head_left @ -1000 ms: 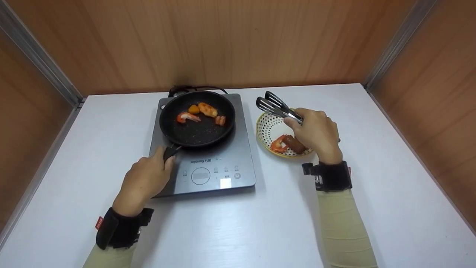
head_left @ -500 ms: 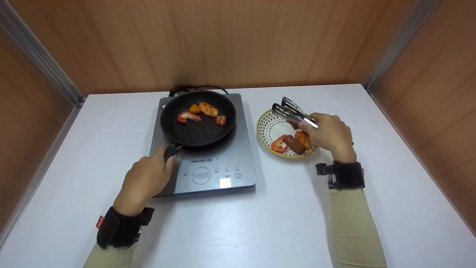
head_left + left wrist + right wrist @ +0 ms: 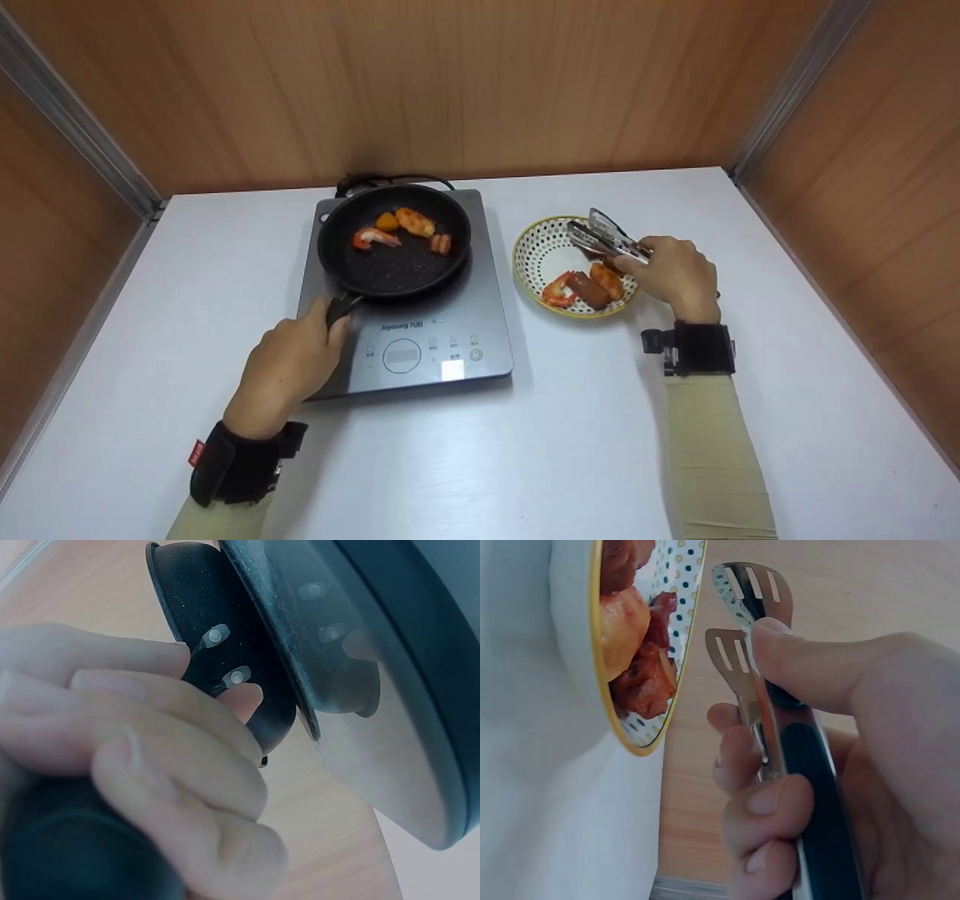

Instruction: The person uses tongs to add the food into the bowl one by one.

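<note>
In the head view I see, at the lower left, the left hand holding the black handle of a round black frying pan. The pan is on a flat grey cooker, left of centre, and contains cooked pieces. Right of centre, the right hand grips silver slotted tongs over a round white dotted bowl with yellow rim, where more food lies. In the left wrist view, the fingers curl around the handle, lower left. In the right wrist view, the tongs' ends stand apart, upper middle.

black pan, dotted bowl — white, yellow-rimmed
</note>
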The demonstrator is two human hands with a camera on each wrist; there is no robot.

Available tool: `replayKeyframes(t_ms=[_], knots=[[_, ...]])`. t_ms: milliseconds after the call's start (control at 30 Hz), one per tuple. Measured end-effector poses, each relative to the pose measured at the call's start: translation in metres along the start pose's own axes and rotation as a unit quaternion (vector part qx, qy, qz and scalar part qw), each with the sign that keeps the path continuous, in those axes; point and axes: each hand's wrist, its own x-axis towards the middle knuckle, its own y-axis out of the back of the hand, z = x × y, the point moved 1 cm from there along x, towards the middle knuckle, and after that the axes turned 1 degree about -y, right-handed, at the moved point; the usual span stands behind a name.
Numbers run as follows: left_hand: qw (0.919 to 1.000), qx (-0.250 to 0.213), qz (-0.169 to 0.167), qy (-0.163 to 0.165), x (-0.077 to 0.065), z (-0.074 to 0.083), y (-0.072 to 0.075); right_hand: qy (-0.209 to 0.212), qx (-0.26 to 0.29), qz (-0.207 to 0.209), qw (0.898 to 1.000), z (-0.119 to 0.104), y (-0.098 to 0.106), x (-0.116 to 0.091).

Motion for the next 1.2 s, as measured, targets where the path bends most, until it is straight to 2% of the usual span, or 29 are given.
replayKeyframes(t_ms=[500, 800, 1200], knots=[[1.0, 0.002, -0.003, 0.007, 0.0, -0.001, -0.001, -0.028, -0.009, -0.01, 1.0, -0.002, -0.005, -0.003], [1.0, 0.008, 0.003, 0.005, 0.001, -0.001, -0.002, -0.02, -0.018, -0.037, 0.999, -0.006, -0.006, -0.002], [0.9999, 0.006, -0.001, 0.011, 0.001, -0.001, -0.004, -0.016, -0.027, -0.036, 0.999, -0.012, -0.014, -0.002]])
